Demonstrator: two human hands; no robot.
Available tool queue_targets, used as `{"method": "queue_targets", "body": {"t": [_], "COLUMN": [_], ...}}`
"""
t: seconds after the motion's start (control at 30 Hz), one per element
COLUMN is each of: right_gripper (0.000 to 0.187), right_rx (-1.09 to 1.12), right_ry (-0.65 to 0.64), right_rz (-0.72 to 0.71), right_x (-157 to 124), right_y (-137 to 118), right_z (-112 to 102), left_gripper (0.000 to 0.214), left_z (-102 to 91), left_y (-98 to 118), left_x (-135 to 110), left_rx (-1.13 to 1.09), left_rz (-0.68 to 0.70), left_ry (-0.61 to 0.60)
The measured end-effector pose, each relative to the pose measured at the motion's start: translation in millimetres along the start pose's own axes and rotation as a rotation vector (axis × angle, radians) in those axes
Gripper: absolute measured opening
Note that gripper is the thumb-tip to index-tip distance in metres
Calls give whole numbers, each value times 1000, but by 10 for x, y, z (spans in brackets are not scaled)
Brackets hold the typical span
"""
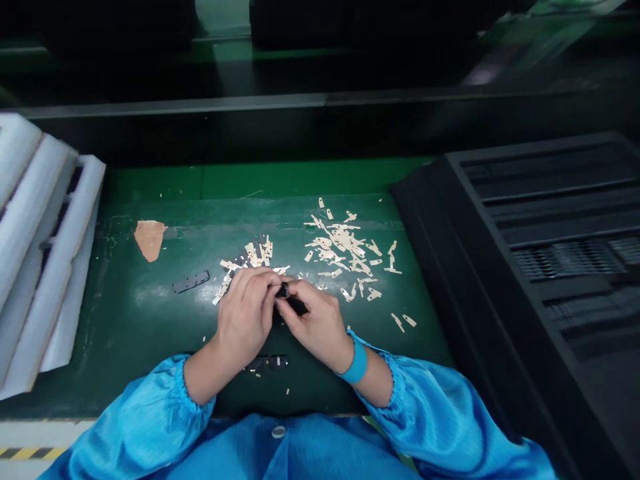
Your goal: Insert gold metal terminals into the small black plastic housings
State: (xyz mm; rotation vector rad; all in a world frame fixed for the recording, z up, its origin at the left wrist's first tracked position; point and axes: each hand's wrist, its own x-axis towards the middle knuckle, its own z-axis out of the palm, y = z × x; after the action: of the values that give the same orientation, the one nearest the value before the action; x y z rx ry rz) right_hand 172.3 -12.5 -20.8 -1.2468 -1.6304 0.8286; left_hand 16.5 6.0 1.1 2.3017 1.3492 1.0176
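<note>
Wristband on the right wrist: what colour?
Bright blue. The wristband shows best in the head view.

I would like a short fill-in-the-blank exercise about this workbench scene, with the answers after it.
The small part pinched between the left hand and the right hand is ____ in colour.
The wristband on the right wrist is ____.
The beige strips lie scattered on a ____ mat.
The white foam trays are on the person's ____ side.
Missing words: black, blue, green, left.
</note>
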Motion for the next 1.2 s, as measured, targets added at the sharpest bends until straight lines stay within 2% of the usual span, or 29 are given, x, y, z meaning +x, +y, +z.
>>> {"method": "queue_targets", "body": {"t": [0.3, 0.47, 0.67, 0.8, 0.97, 1.1, 1.2], "right_gripper": [11, 11, 8, 10, 15, 13, 10], "right_rx": [-57, -27, 58, 153, 390, 362, 243], "right_ry": [-2, -15, -54, -66, -39, 19, 42], "right_rz": [-33, 23, 132, 212, 348, 343, 265], "right_x": [4, 12, 70, 103, 136, 126, 96], "right_y": [6, 15, -25, -42, -6, 5, -22], "right_z": [3, 23, -5, -18, -12, -6, -9], "left_gripper": [14, 17, 16, 13, 7, 4, 7], "left_z": [103, 144, 118, 101, 69, 42, 41], "left_y": [-27, -51, -73, -71, -100, -117, -119], "left_x": [-11, 5, 49, 38, 14, 6, 9], "left_rx": [74, -12, -200, -274, -347, -274, -309], "left_rz": [52, 13, -75, -85, -306, -273, -352], "left_ry": [23, 10, -88, -94, -16, 48, 50]}}
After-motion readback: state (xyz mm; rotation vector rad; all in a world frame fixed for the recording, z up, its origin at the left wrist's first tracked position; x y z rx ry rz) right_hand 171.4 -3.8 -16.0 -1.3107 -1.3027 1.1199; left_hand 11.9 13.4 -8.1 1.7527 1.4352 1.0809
